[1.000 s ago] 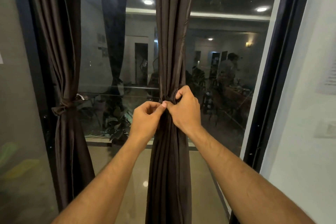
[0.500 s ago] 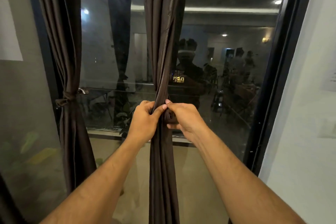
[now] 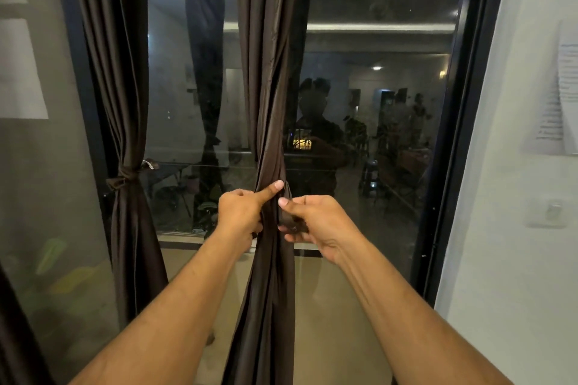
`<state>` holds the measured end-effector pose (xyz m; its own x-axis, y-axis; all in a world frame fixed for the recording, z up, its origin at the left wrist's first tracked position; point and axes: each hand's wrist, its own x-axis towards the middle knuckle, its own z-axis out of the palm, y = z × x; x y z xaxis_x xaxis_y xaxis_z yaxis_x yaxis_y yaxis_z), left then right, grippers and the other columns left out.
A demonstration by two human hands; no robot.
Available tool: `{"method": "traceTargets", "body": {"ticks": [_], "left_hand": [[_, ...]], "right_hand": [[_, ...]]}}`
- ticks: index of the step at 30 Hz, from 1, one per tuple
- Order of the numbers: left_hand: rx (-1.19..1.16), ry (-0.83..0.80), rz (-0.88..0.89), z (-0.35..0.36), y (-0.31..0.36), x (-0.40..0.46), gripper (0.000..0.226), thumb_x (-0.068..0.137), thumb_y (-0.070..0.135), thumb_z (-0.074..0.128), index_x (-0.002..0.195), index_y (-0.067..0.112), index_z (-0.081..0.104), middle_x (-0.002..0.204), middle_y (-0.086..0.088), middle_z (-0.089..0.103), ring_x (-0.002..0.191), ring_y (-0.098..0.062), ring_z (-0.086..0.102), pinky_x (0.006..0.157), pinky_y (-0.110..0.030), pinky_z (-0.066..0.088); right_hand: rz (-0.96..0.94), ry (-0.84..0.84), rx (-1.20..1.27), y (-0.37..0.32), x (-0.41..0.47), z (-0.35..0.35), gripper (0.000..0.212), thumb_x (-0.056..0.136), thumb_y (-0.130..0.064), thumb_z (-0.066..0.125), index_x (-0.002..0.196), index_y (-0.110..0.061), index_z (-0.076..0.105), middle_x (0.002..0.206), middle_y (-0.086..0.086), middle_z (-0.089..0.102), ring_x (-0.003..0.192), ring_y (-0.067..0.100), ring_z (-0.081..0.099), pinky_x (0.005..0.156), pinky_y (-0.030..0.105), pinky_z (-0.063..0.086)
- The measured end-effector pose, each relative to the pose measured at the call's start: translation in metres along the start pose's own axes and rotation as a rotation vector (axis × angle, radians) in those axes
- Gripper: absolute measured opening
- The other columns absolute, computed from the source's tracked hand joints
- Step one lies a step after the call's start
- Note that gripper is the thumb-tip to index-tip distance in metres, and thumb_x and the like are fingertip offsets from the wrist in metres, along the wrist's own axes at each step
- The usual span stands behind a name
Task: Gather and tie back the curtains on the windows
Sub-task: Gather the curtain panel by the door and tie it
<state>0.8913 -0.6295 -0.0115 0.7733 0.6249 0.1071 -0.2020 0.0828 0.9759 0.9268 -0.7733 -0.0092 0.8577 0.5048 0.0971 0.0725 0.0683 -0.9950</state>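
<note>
A dark brown curtain point(image 3: 269, 72) hangs gathered into a narrow bundle at the middle of the window. My left hand point(image 3: 242, 212) grips the bundle from its left side, thumb pressed across the front. To the right, my right hand point(image 3: 316, 220) pinches a dark strip, the tie-back point(image 3: 289, 222), right against the bundle. How far the tie wraps around the curtain is hidden by my hands and the folds. A second brown curtain point(image 3: 125, 103) hangs at the left, cinched by a knotted tie point(image 3: 123, 176).
Dark window glass point(image 3: 375, 134) reflects the lit room and a person. The black window frame point(image 3: 453, 166) runs down the right, beside a white wall point(image 3: 516, 228) with a paper notice point(image 3: 560, 97) and a switch point(image 3: 553, 211). A glass panel point(image 3: 37, 197) stands at the left.
Both hands dropped slightly on the bundle. My right hand came off the top of the knot area, turned, and now pulls the tie out to the right. The camera moved closer.
</note>
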Motion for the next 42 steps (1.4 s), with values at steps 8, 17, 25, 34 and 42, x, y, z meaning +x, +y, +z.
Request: {"method": "traceTargets", "body": {"ticks": [8,17,25,34,42], "left_hand": [[-0.065,-0.199,-0.088,-0.040,0.016,-0.030,0.026,0.079,0.033,0.072,0.058,0.020,0.067,0.051,0.002,0.051,0.040,-0.012,0.041,0.036,-0.023,0.025],[-0.050,-0.277,-0.023,-0.087,0.015,-0.051,0.014,0.092,0.020,0.072,0.091,0.007,0.077,0.093,-0.014,0.080,0.085,-0.029,0.078,0.075,-0.038,0.060],[0.066,-0.291,0.127,-0.095,0.017,-0.065,0.011,0.090,0.020,0.077,0.085,0.010,0.080,0.083,-0.006,0.078,0.075,-0.008,0.074,0.064,-0.027,0.055],[0.104,-0.268,0.174,-0.096,-0.005,-0.070,0.014,0.090,-0.003,0.071,0.099,0.007,0.073,0.088,-0.010,0.078,0.082,-0.023,0.077,0.070,-0.036,0.064],[0.190,-0.391,0.060,-0.099,0.007,-0.057,0.012,0.094,-0.006,0.063,0.091,0.001,0.073,0.068,-0.010,0.070,0.058,-0.014,0.063,0.048,-0.026,0.049]], "right_hand": [[-0.044,0.155,-0.100,0.005,-0.023,0.045,0.011,0.089,-0.017,0.080,0.087,-0.012,0.069,0.084,0.012,0.077,0.070,0.016,0.069,0.059,0.028,0.053],[-0.001,0.160,-0.201,-0.004,-0.046,0.069,0.021,0.099,-0.026,0.067,0.108,-0.008,0.071,0.085,0.003,0.081,0.080,0.012,0.073,0.066,0.030,0.051],[0.038,0.091,-0.111,-0.013,-0.056,0.077,0.035,0.097,-0.035,0.070,0.111,-0.003,0.074,0.103,0.017,0.079,0.091,0.026,0.078,0.069,0.034,0.059],[0.083,0.051,-0.006,-0.011,-0.051,0.067,0.008,0.092,-0.006,0.072,0.087,-0.008,0.077,0.094,0.011,0.081,0.079,0.018,0.077,0.067,0.035,0.060],[0.083,0.068,-0.100,-0.011,-0.054,0.059,0.008,0.096,-0.016,0.071,0.097,-0.010,0.076,0.088,0.005,0.081,0.072,0.012,0.073,0.064,0.029,0.056]]}}
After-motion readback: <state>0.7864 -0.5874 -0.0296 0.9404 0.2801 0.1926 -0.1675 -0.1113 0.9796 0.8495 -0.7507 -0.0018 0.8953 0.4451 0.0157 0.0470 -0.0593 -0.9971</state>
